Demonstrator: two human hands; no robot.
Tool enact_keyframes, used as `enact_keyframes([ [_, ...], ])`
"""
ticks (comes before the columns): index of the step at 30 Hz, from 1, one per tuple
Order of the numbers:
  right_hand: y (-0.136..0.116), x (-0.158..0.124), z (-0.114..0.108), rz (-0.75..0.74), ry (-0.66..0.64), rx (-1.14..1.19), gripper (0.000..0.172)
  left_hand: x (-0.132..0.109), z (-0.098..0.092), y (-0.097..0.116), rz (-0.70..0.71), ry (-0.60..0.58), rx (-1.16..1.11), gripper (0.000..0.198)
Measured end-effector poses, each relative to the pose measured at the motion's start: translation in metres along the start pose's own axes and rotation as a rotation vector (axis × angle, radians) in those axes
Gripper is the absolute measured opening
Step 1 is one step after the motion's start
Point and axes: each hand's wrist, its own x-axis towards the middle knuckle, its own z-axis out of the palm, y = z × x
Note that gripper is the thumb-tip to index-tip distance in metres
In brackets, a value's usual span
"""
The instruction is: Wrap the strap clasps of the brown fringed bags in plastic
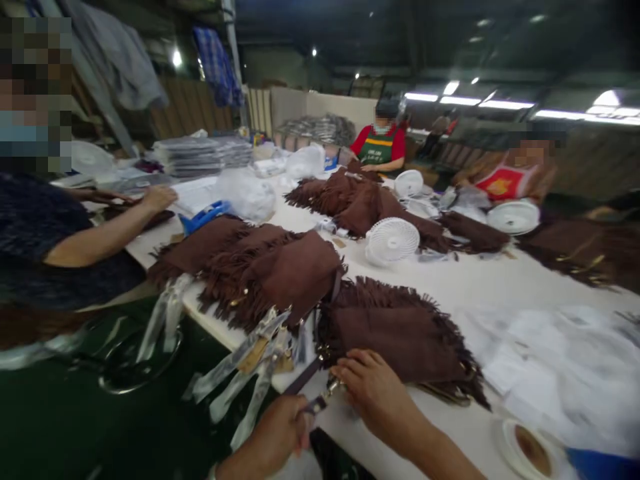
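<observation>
My left hand (277, 437) is closed around the end of a dark brown strap (306, 375) near the table's front edge. My right hand (371, 389) pinches a small metal clasp (327, 392) on that strap, fingers pressed together. The strap leads to a brown fringed suede bag (400, 333) lying flat just beyond my right hand. A pile of the same fringed bags (260, 267) lies to its left, with plastic-wrapped straps (250, 373) hanging over the table edge.
The white table (500, 280) holds more brown bags (360, 200), small white fans (391, 241), white paper sheets (565, 360) at right and a tape roll (530, 450). A person's arm (110, 233) rests at left; two other people sit at the far side.
</observation>
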Motion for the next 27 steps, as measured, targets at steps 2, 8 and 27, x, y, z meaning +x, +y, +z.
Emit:
enact_keyframes([
  [2, 0.007, 0.005, -0.003, -0.071, -0.04, -0.015, 0.029, -0.002, -0.001, 0.001, 0.015, 0.058, 0.09, 0.019],
  [8, 0.016, 0.01, 0.012, -0.146, -0.012, -0.05, 0.013, 0.008, 0.004, -0.019, 0.023, 0.088, 0.059, 0.017],
  [27, 0.024, 0.031, 0.007, -0.281, -0.149, -0.134, 0.012, 0.007, 0.003, -0.007, 0.057, 0.04, 0.351, 0.02],
])
